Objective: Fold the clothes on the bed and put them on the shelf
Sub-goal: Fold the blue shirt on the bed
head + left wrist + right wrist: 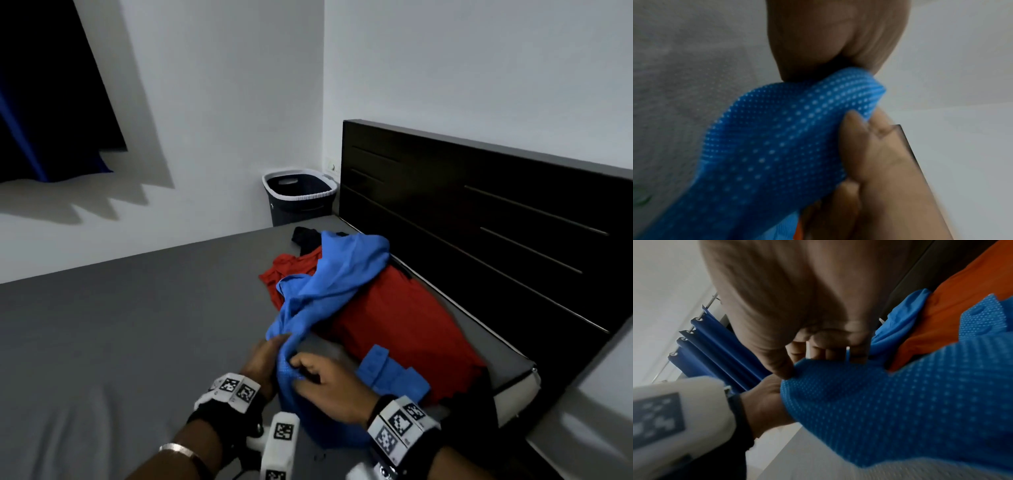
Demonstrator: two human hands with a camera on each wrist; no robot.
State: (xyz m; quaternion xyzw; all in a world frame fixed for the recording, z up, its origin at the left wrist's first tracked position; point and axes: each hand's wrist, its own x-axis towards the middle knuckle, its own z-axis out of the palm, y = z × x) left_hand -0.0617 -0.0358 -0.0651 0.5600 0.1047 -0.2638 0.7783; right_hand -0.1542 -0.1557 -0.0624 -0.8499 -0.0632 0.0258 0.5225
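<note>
Blue mesh shirt [329,284] lies on the bed [137,325] near the headboard [479,212], draped over a red garment [404,318]; left hand [262,359] and right hand [329,387] both pinch its near edge.

A home bedroom: a grey-sheeted bed [137,325] with a dark headboard [479,212], a laundry basket [299,197] in the corner, and a blue curtain [51,85] against white walls

Grey bed [144,325]: red garment [404,325] flat by headboard, blue garment [329,284] partly over it, dark garment [306,238] behind.
</note>
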